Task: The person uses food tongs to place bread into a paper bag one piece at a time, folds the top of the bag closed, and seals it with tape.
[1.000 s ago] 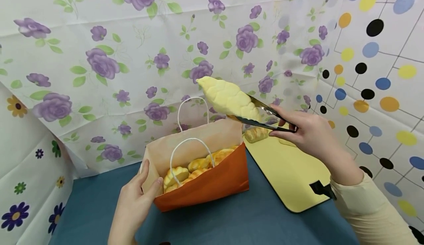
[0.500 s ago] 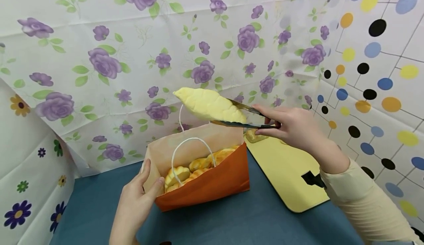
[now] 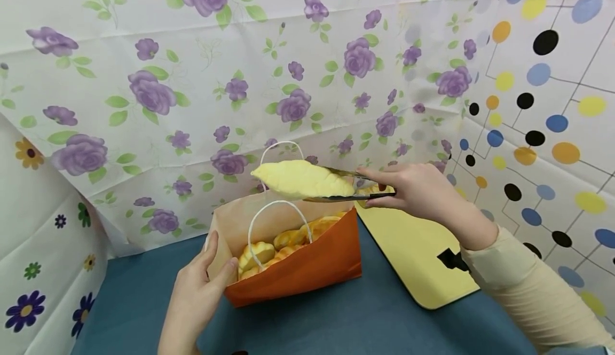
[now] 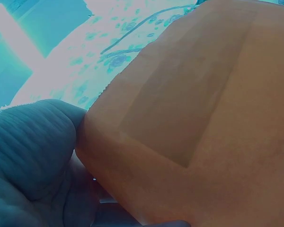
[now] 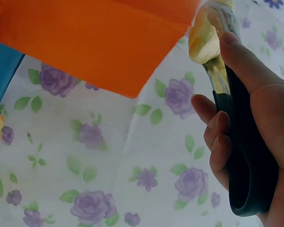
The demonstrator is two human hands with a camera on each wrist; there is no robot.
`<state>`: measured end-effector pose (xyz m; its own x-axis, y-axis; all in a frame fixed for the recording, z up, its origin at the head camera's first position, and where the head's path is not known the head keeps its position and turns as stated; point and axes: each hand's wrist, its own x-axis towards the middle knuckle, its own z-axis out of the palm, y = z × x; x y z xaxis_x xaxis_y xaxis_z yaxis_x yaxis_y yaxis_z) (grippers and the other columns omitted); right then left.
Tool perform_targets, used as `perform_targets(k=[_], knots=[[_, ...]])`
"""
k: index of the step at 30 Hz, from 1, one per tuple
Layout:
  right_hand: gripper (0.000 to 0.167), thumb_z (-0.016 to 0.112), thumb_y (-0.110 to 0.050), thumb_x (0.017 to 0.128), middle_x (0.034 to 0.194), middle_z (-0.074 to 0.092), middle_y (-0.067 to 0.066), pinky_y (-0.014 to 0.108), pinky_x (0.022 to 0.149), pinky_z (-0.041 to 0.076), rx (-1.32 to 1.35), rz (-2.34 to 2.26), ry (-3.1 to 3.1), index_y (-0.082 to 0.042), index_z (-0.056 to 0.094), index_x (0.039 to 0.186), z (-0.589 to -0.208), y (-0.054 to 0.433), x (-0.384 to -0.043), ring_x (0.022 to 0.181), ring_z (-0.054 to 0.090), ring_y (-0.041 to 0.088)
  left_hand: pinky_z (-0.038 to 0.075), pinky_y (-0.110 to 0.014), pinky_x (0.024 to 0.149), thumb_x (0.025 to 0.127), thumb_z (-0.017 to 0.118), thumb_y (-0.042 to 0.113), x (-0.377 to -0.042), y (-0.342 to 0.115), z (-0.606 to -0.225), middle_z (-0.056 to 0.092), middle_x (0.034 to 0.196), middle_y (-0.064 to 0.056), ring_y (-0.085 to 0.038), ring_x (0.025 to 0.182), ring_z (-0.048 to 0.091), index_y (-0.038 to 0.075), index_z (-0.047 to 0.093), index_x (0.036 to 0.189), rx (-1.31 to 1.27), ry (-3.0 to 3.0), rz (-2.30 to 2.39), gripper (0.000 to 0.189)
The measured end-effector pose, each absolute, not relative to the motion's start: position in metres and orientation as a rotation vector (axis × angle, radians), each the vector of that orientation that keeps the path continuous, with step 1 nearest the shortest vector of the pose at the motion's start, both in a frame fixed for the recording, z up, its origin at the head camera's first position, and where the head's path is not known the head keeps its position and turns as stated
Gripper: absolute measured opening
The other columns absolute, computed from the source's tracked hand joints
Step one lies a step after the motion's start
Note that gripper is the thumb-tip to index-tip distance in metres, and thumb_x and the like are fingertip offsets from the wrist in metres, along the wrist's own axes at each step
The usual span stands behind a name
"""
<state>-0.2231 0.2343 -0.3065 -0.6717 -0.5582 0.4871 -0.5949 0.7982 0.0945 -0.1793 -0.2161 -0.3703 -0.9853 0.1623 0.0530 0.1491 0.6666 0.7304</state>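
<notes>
An orange paper bag (image 3: 307,272) with white cord handles stands with its mouth wide, and several golden bread rolls (image 3: 288,237) lie inside. At the bag's left side, my left hand (image 3: 194,283) grips the paper edge between thumb and fingers; the left wrist view shows the bag's side panel (image 4: 180,94) close up. My right hand (image 3: 420,192) holds a pair of tongs (image 5: 251,165) by their black handles. Pinched in the tongs, a pale yellow, pointed bread (image 3: 300,179) with a scaly surface hangs above the bag's back rim, tip to the left.
To the bag's right lies a yellow board (image 3: 418,253) with a black mark near its front. Some bread (image 3: 372,188) at its far end is partly hidden behind the tongs. A blue cloth (image 3: 144,296) covers the table, with patterned sheets hung behind and at both sides.
My right hand has brought the tongs and the pale bread leftward, then down toward the bag's mouth, and the bread has tipped closer to level. My left hand stays on the bag.
</notes>
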Motion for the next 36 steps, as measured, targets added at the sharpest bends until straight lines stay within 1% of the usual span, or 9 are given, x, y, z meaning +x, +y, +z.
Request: perform_targets(k=[3, 4, 6, 9, 13, 15, 22, 27, 36], knots=[[0.067, 0.081, -0.053, 0.091, 0.079, 0.07, -0.008, 0.027, 0.044, 0.034, 0.924, 0.021, -2.479, -0.029, 0.066, 0.151, -0.302, 0.232, -0.229, 0.056, 0.053, 0.007, 0.032, -0.065, 0.12, 0.11, 0.061, 0.043, -0.18, -0.215, -0.37, 0.021, 0.175, -0.006, -0.039, 0.158, 0.025, 0.008, 0.024, 0.169, 0.269, 2.855, 1.246, 0.078], [0.066, 0.081, -0.054, 0.091, 0.083, 0.073, -0.007, 0.027, 0.044, 0.034, 0.95, 0.005, -2.477, -0.029, 0.067, 0.15, -0.3, 0.23, -0.231, 0.055, 0.053, 0.007, 0.032, -0.064, 0.12, 0.11, 0.061, 0.043, -0.18, -0.215, -0.37, 0.021, 0.175, -0.006, -0.039, 0.159, 0.025, 0.008, 0.024, 0.169, 0.264, 2.851, 1.245, 0.078], [0.066, 0.081, -0.055, 0.09, 0.085, 0.075, -0.007, 0.027, 0.043, 0.033, 0.996, -0.038, -2.474, -0.029, 0.068, 0.149, -0.296, 0.227, -0.235, 0.052, 0.05, 0.006, 0.031, -0.063, 0.121, 0.11, 0.061, 0.042, -0.18, -0.215, -0.369, 0.021, 0.175, -0.006, -0.039, 0.159, 0.024, 0.008, 0.023, 0.169, 0.254, 2.849, 1.242, 0.078], [0.064, 0.08, -0.057, 0.091, 0.076, 0.069, -0.007, 0.027, 0.041, 0.028, 1.069, -0.108, -2.47, -0.03, 0.068, 0.148, -0.29, 0.22, -0.239, 0.045, 0.037, 0.006, 0.03, -0.062, 0.122, 0.11, 0.061, 0.042, -0.18, -0.216, -0.37, 0.021, 0.175, -0.007, -0.038, 0.159, 0.024, 0.008, 0.023, 0.169, 0.248, 2.847, 1.24, 0.078], [0.07, 0.079, -0.059, 0.09, 0.068, 0.059, -0.008, 0.027, 0.043, 0.022, 1.157, -0.21, -2.449, -0.031, 0.064, 0.152, -0.283, 0.206, -0.247, 0.042, 0.029, 0.007, 0.032, -0.063, 0.12, 0.11, 0.061, 0.042, -0.18, -0.217, -0.37, 0.021, 0.175, -0.007, -0.039, 0.158, 0.025, 0.008, 0.023, 0.169, 0.254, 2.858, 1.237, 0.078], [0.072, 0.079, -0.06, 0.091, 0.069, 0.059, -0.008, 0.027, 0.044, 0.022, 1.198, -0.249, -2.439, -0.031, 0.062, 0.154, -0.28, 0.199, -0.252, 0.043, 0.029, 0.008, 0.033, -0.063, 0.119, 0.11, 0.061, 0.043, -0.181, -0.218, -0.37, 0.021, 0.175, -0.007, -0.04, 0.158, 0.025, 0.008, 0.024, 0.169, 0.256, 2.862, 1.238, 0.078], [0.07, 0.078, -0.059, 0.091, 0.072, 0.062, -0.007, 0.026, 0.043, 0.026, 1.279, -0.274, -2.441, -0.028, 0.064, 0.152, -0.277, 0.187, -0.26, 0.043, 0.031, 0.007, 0.031, -0.065, 0.12, 0.109, 0.06, 0.048, -0.181, -0.217, -0.371, 0.02, 0.175, -0.006, -0.04, 0.159, 0.023, 0.008, 0.023, 0.169, 0.263, 2.828, 1.25, 0.081], [0.069, 0.079, -0.059, 0.091, 0.073, 0.061, -0.007, 0.026, 0.043, 0.027, 1.274, -0.277, -2.452, -0.03, 0.065, 0.151, -0.28, 0.182, -0.263, 0.044, 0.034, 0.007, 0.035, -0.066, 0.118, 0.109, 0.06, 0.049, -0.18, -0.218, -0.371, 0.019, 0.175, -0.006, -0.04, 0.159, 0.022, 0.008, 0.023, 0.168, 0.282, 2.828, 1.266, 0.081], [0.064, 0.078, -0.06, 0.09, 0.069, 0.057, -0.009, 0.026, 0.044, 0.028, 1.281, -0.252, -2.51, -0.032, 0.069, 0.146, -0.281, 0.178, -0.268, 0.046, 0.038, 0.007, 0.029, -0.066, 0.121, 0.109, 0.06, 0.048, -0.18, -0.217, -0.37, 0.02, 0.175, -0.006, -0.04, 0.159, 0.023, 0.007, 0.024, 0.168, 0.277, 2.847, 1.26, 0.081]])
